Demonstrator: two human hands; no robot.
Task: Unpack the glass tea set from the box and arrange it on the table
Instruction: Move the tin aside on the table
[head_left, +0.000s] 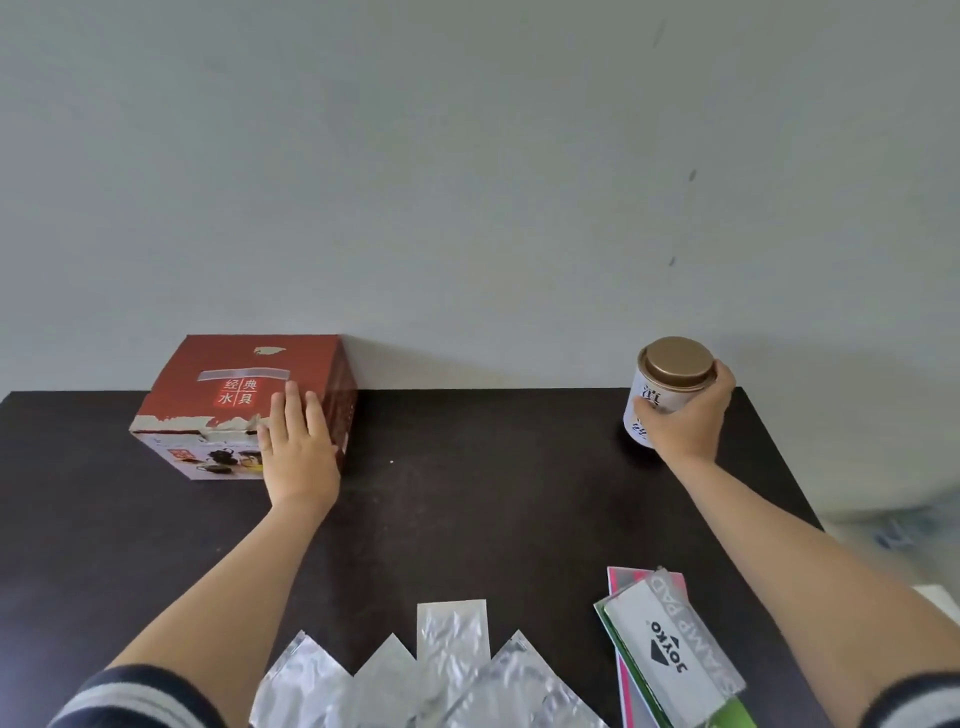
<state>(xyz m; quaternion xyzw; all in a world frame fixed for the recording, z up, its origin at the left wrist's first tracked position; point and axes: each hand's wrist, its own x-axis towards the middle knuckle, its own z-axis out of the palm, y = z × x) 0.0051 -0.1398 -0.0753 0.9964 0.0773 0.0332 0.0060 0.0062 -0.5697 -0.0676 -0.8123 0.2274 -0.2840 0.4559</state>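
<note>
The taped red cardboard box (244, 405) sits at ten o'clock on the bench (467, 493), left hand (298, 447) flat on its lid; right hand (685, 421) grips a tea tin (667, 389) at two o'clock; glass inside is probably fragile, so hold the box by both sides.

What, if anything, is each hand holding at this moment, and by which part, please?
The right hand grips the white tin around its side wall, below the bronze lid. The left hand holds nothing; it rests flat on the red box.

The box (244, 405) is matt red cardboard, its edge torn. The pouches (452, 670) are shiny crinkled foil. The table (493, 493) looks dark and matt.
</note>
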